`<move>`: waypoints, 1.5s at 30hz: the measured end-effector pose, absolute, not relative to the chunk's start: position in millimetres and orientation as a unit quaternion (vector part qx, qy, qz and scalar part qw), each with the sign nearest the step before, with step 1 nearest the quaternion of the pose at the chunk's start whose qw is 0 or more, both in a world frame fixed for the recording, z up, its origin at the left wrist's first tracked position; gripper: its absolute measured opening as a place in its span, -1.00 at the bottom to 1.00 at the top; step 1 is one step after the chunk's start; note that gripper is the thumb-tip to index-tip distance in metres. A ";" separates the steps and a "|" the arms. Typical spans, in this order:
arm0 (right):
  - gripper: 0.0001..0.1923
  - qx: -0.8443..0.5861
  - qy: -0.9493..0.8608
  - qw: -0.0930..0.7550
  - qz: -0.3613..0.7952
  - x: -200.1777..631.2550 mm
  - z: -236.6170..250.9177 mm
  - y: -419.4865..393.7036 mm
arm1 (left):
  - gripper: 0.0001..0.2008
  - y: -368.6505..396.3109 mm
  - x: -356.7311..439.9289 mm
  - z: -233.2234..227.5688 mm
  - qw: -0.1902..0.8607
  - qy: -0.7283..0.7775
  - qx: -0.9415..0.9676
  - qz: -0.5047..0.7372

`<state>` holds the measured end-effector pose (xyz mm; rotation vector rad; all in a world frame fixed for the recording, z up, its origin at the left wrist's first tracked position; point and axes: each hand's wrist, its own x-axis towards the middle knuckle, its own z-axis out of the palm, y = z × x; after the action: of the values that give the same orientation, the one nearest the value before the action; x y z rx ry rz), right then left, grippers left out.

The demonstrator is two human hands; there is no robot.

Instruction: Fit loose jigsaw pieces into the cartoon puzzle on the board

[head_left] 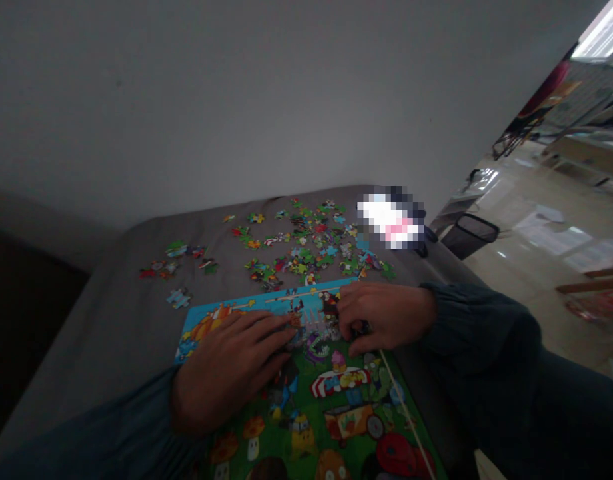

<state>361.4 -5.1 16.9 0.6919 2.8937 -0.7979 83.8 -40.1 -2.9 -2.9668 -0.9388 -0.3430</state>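
Furthest left of my hands, a few stray jigsaw pieces (174,260) lie on the grey tabletop (86,333), well apart from my left hand (226,373) and beyond it. One pale blue piece (178,297) sits alone, nearer to that hand than the others.

My left hand lies flat, palm down, on the puzzle board (326,400), its fingers (274,330) stretched out and pressing on the assembled picture. It grasps nothing; the fingers are spread open against the surface. A dark blue sleeve (111,433) covers that arm.

Just beyond the left fingertips is a small patch of joined pieces near the board's upper edge, between my two hands.

My right hand (381,317) rests on the same board, just beside the left fingertips. Its fingers curl down onto the board at that patch. I cannot tell whether they pinch a piece or only press on it.

Beyond both hands, a large heap of loose pieces (311,243) is scattered over the table. To the right of the right hand, past the table edge, a black mesh bin (470,235) stands on the floor.
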 end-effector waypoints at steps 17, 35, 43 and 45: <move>-0.82 0.224 0.938 0.027 -0.262 359.4 17.3 -6.8 | -0.74 -40.0 84.1 -3.3 -0.003 -0.294 -0.950 -0.107; -0.80 0.225 0.940 0.031 -0.254 358.3 17.8 -6.8 | -0.71 -40.4 85.1 -0.5 0.006 -0.296 -0.951 -0.094; -0.83 0.225 0.940 0.026 -0.256 358.8 18.4 -8.1 | -0.74 -40.1 84.3 -1.3 0.008 -0.291 -0.951 -0.106; -0.83 0.221 0.942 0.023 -0.253 359.0 17.7 -8.3 | -0.73 -40.1 84.0 -1.7 0.005 -0.290 -0.952 -0.102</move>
<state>359.0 -8.3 17.7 0.6837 2.9147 -0.7834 84.0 -40.1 -1.7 -2.9796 -0.9083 -0.3183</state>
